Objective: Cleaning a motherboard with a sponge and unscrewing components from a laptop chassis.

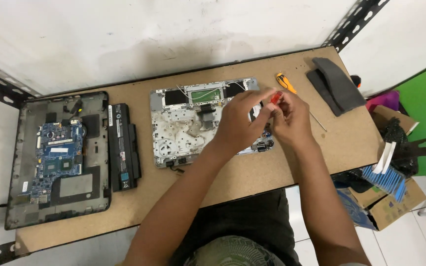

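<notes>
A silver laptop palmrest shell (183, 123) lies face down in the middle of the wooden table, its inner metal plate and cables showing. My left hand (240, 120) rests over its right part, fingers curled against the red handle of a small screwdriver (275, 97). My right hand (292, 118) grips that screwdriver from the right side, just above the shell's right edge. What lies under the two hands is hidden.
At the left lies a black laptop base (57, 157) with a blue circuit board, beside it a black battery (123, 147). An orange-handled screwdriver (287, 83) and dark grey foam pads (336, 84) sit at the back right. Cardboard boxes (388, 194) stand off the table's right edge.
</notes>
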